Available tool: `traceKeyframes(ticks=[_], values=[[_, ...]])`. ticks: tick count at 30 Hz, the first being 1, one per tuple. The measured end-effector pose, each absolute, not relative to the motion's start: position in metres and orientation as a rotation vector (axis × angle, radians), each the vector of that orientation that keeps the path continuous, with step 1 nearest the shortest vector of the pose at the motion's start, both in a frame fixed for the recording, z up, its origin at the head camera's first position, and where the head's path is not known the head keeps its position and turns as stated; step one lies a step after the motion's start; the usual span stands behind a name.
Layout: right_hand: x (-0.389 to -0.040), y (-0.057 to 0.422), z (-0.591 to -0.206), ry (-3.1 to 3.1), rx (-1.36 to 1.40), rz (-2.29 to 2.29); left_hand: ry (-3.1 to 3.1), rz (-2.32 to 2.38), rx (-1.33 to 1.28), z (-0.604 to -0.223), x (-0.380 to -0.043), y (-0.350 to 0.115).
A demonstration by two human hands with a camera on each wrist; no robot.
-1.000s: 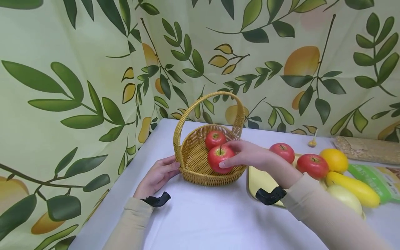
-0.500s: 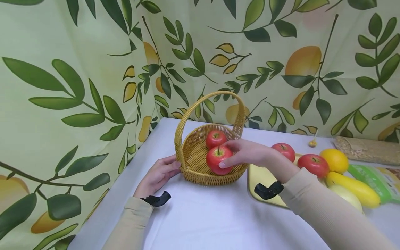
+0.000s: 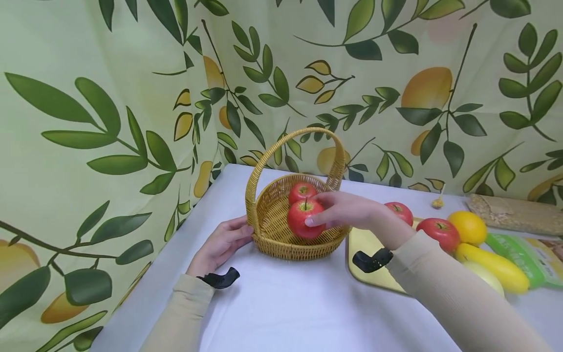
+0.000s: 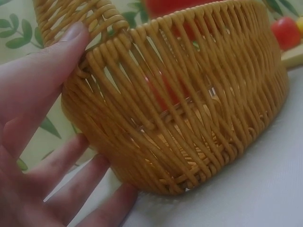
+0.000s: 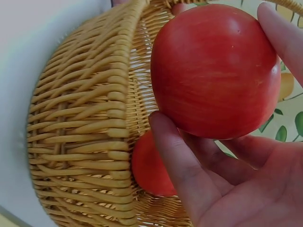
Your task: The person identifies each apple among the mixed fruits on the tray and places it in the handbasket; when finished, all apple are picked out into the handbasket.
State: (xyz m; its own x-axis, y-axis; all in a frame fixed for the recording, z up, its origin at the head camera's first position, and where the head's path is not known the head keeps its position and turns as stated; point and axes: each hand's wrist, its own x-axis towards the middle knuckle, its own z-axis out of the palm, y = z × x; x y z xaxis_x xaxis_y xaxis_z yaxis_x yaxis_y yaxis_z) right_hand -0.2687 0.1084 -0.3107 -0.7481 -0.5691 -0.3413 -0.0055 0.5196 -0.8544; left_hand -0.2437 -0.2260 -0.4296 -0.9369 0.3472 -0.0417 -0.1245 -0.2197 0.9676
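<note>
- The person's right hand (image 3: 345, 209) grips a glossy, round red apple (image 3: 300, 220) with a thin stem, its fingers and thumb curled about the sides.
- That apple is over the inside of a golden-brown wicker basket (image 3: 301, 250), near the front rim.
- The left hand (image 3: 222, 245) has its fingers spread and resting against the basket's outer left wall, the thumb at the foot of the tall arched wicker handle (image 3: 339, 161).
- In the basket, just behind the held apple, lies a 2nd round red apple (image 3: 301, 191).
- The basket stands upright on a bench (image 3: 272, 313) with a white top.
- Right of it, near the basket, is a flat yellow tray (image 3: 371, 254) with rounded corners, partly hidden by the right forearm.
- Around the tray's far and right sides I see 2 more red apples (image 3: 440, 233), a round orange fruit (image 3: 467, 228), a long yellow vegetable (image 3: 499, 268) and a pale green rounded one (image 3: 484, 277), half covered by the beige sleeve (image 3: 457, 298).
- Farther right lies a green printed packet (image 3: 525, 254).
</note>
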Motion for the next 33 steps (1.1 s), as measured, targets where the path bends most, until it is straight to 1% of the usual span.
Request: traceKeyframes(ticks=[10,19,33], values=[[-0.279,0.101,-0.309,2.008,-0.436,-1.364,1.714,2.240,0.284,-0.429,-0.243,-0.225],[-0.289,0.097,-0.312,1.991,-0.406,-1.412,1.692,2.241,0.325,-0.430,-0.245,-0.226],[-0.296,0.099,-0.324,1.995,-0.303,-1.502,1.710,2.243,0.301,-0.430,-0.245,-0.226]])
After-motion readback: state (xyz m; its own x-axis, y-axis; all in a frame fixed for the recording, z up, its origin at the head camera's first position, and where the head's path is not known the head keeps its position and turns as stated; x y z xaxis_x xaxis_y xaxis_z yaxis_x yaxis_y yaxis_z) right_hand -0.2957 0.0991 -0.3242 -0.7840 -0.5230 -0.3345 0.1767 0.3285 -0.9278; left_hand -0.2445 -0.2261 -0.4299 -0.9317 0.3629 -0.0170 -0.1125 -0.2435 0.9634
